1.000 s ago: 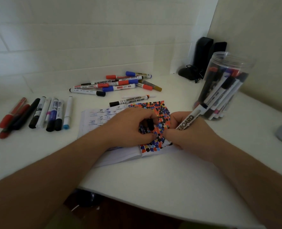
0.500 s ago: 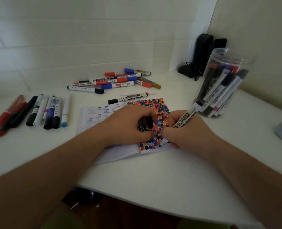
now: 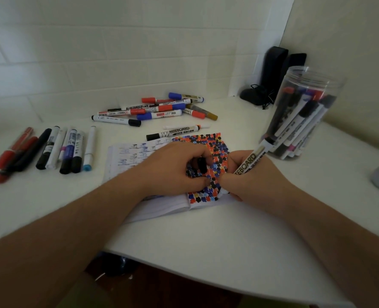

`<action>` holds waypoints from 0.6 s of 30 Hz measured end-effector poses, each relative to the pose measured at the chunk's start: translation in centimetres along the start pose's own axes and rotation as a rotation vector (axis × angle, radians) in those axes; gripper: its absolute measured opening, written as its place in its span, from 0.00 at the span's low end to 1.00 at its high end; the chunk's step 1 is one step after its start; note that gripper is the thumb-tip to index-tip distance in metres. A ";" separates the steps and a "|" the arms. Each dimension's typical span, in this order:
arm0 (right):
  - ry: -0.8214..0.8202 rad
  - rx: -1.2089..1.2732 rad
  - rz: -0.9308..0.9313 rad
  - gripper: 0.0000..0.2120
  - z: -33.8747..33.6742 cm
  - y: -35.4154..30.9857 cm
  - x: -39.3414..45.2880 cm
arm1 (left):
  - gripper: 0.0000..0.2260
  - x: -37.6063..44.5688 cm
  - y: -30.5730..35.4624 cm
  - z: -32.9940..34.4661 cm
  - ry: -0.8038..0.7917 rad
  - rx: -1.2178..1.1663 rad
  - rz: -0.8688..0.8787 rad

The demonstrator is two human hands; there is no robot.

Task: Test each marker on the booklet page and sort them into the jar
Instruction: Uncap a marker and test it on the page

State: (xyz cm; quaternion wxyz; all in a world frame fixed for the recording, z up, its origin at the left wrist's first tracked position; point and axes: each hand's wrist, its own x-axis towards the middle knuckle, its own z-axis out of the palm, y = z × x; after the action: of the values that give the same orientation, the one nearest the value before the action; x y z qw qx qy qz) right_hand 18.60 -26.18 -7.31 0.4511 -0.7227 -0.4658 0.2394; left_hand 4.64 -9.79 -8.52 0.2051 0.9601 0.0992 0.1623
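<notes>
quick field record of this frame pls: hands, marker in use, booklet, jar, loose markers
right hand: grips whiteboard marker, tip down at the page
left hand: rests on booklet, holds black cap
page: dense red, blue and black dots
jar: upright, no lid, holds sorted markers
loose markers: row at left, pile by wall, one above booklet

A white table fills a corner where a pale tiled wall meets a plain cream wall. Two dark upright objects, perhaps speakers, stand in that corner. Light is dim and even.
</notes>
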 end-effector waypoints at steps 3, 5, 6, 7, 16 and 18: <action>0.018 -0.036 -0.018 0.15 -0.1 0.0 0.0 | 0.15 0.0 -0.1 0.0 -0.002 0.005 0.000; 0.009 -0.005 -0.019 0.14 -0.2 -0.2 -0.1 | 0.15 0.0 -0.1 0.0 -0.002 0.002 -0.002; 0.007 0.017 -0.014 0.13 -0.3 -0.2 -0.1 | 0.15 0.0 -0.1 0.0 -0.001 0.004 -0.002; 0.007 0.034 -0.007 0.13 -0.3 -0.2 -0.2 | 0.15 0.0 -0.1 0.0 0.001 0.009 -0.001; 0.000 -0.005 -0.009 0.14 -0.2 -0.3 -0.2 | 0.15 -0.1 0.0 0.0 -0.005 0.012 -0.004; 0.017 0.029 -0.007 0.13 -0.3 -0.1 0.0 | 0.15 -0.1 0.0 -0.1 -0.006 0.021 -0.007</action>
State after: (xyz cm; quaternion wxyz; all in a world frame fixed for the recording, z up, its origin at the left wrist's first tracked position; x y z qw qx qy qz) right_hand 18.77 -26.32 -7.11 0.4663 -0.7165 -0.4610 0.2382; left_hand 4.57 -9.83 -8.48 0.1958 0.9623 0.1038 0.1576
